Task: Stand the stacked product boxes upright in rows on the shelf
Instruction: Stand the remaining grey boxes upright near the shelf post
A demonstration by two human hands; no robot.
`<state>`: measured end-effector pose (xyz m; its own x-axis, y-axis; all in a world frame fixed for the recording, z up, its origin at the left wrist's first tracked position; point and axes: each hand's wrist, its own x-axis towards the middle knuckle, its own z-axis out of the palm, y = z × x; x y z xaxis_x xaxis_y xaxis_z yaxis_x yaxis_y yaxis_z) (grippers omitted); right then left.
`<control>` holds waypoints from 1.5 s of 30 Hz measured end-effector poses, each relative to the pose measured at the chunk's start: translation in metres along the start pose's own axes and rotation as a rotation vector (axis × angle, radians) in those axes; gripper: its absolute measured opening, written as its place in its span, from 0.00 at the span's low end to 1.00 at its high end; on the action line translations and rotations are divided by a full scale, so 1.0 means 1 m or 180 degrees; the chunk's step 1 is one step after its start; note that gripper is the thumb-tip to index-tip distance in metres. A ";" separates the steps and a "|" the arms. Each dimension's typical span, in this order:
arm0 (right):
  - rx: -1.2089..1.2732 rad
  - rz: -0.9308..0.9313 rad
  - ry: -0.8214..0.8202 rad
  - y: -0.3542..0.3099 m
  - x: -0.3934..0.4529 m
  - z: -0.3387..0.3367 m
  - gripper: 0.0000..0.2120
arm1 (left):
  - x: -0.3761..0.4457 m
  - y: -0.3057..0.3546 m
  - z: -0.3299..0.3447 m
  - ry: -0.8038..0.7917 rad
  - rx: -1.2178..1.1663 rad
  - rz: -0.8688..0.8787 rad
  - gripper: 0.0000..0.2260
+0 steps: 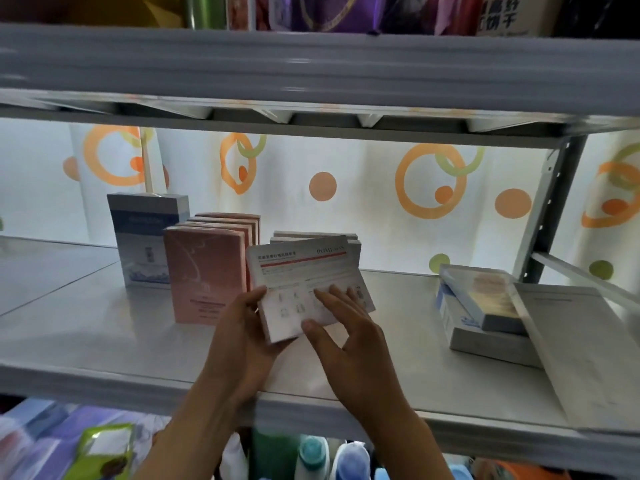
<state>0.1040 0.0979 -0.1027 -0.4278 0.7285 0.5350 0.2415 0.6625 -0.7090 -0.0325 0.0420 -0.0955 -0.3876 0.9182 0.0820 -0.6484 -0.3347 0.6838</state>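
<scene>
A white product box [301,271] with red stripe and printed text leans tilted in the middle of the grey shelf [104,334]. My left hand [242,334] grips its lower left edge, thumb on the face. My right hand [343,327] lies on the box's front with fingers spread and straight. Behind it stand more white boxes [318,236] upright. To the left stands a row of several pink boxes [206,275], and further left a blue-and-white box [145,237]. At the right lies a flat stack of blue-and-white boxes [485,306].
A large flat grey box [581,348] leans on the stack at the far right. A metal upright [550,209] stands at the back right. The upper shelf's edge [311,67] hangs just above. Bottles and packets fill the shelf below [311,455].
</scene>
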 end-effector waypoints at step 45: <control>-0.0410 0.0867 0.0037 0.061 0.059 -0.023 0.10 | 0.036 -0.021 0.003 0.1024 0.3195 0.1395 0.18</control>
<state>0.1135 0.1850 -0.1036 -0.3222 0.8840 0.3388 0.4548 0.4584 -0.7635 -0.0309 0.0830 -0.1042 -0.6952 0.6188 0.3658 0.3445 -0.1599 0.9251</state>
